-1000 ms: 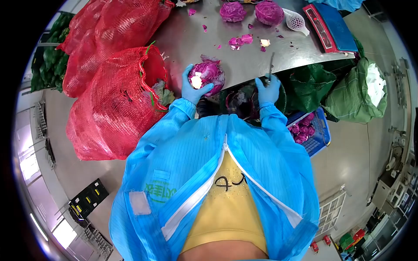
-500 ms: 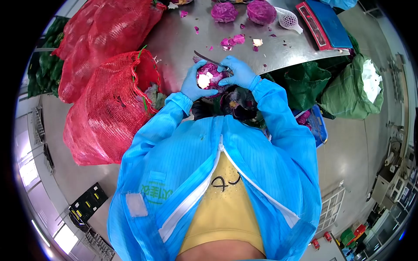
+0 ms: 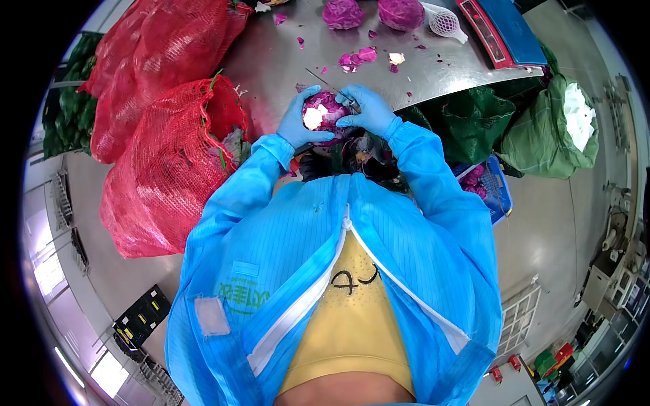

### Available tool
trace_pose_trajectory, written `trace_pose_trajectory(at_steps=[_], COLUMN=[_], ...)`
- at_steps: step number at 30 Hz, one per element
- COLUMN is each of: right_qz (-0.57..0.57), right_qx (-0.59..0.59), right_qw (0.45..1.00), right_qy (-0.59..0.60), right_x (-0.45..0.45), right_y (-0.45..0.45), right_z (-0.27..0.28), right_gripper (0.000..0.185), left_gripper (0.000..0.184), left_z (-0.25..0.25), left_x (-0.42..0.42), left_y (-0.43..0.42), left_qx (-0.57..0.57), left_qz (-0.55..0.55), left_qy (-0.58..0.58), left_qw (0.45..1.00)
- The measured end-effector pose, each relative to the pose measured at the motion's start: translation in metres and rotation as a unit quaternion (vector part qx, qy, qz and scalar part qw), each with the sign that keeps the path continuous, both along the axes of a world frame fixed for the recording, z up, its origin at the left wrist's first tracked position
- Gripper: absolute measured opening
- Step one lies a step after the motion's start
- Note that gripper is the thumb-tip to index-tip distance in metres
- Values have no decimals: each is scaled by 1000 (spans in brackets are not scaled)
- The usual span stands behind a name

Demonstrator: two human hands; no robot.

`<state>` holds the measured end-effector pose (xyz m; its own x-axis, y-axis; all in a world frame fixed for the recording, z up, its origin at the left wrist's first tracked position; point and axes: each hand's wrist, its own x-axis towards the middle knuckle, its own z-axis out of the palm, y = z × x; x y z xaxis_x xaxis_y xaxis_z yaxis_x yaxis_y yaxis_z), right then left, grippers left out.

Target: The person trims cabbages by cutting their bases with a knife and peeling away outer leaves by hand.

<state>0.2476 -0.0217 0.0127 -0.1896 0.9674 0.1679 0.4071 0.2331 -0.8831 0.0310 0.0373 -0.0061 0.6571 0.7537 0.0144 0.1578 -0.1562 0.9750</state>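
A red cabbage (image 3: 325, 116), purple with a pale cut stem end, is held at the near edge of the metal table (image 3: 277, 61). My left hand (image 3: 298, 120), in a blue glove, wraps round its left side. On the other side my right hand (image 3: 366, 110), gloved too, grips a knife (image 3: 326, 82) whose thin blade points up and left over the cabbage. The fingers of that hand also touch the cabbage's right side. The knife's handle is mostly hidden in the palm. Dark outer leaves (image 3: 371, 159) lie below the hands.
Two more red cabbages (image 3: 342, 13) sit at the back, beside a white foam net (image 3: 445, 22) and a red and blue scale (image 3: 500, 30). Leaf scraps (image 3: 357, 58) litter the table. Red mesh sacks (image 3: 159, 169) stand left; green sacks (image 3: 552, 135) and a blue crate (image 3: 497, 189) stand right.
The knife blade has turned and now shows edge-on as a thinner line. Both hands stay on the cabbage, with a slight shift left. The whole view has moved a little.
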Motion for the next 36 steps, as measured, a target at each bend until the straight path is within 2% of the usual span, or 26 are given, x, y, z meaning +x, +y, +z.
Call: trace_pose_trajectory(at_steps=[5,7,10,14,19,24,26,28,29,31,33,34,35,36], right_qz=[24,34,43,45,64,62,70,35,37,-82,-255,-305,-305,-380], right_qx=[-45,-6,5,-22,-35,-22,-9,31,32,-37,-130,-131,-131,-136], right_qw=[996,999,997,996,996,998,998,996,996,989,934,935,935,911], right_qy=[66,-16,-66,-68,-44,0,4,-77,-78,120,215,127,126,92], right_x=[3,4,7,8,9,11,14,18,22,32,43,58,57,50], right_y=[5,7,11,11,6,5,3,-10,-19,-41,-56,-59,-64,-67], right_z=[-9,-6,-1,4,5,-2,-3,4,3,-12,-40,-81,-96,-96], right_gripper=[41,43,42,41,36,29,27,24,24,24,26,30,30,33], left_gripper=[104,104,104,102,102,101,102,102,102,101,102,102,102,102], left_z=[-3,-3,1,5,1,-1,-3,-3,-3,-4,-14,-19,-21,-21], left_x=[-2,-2,-2,0,4,4,4,4,4,0,-8,-11,-11,-12], left_y=[2,2,2,0,-3,-7,-6,-8,-9,-7,-1,1,1,2], left_qx=[26,28,39,68,95,18,40,63,24,-14,-46,-54,-54,-50], left_qz=[-1,2,0,-8,-11,28,25,24,55,89,136,137,136,138], left_qy=[33,37,61,71,52,36,53,69,51,32,27,37,36,33], left_qw=[999,999,997,995,994,999,997,995,997,995,989,988,989,989])
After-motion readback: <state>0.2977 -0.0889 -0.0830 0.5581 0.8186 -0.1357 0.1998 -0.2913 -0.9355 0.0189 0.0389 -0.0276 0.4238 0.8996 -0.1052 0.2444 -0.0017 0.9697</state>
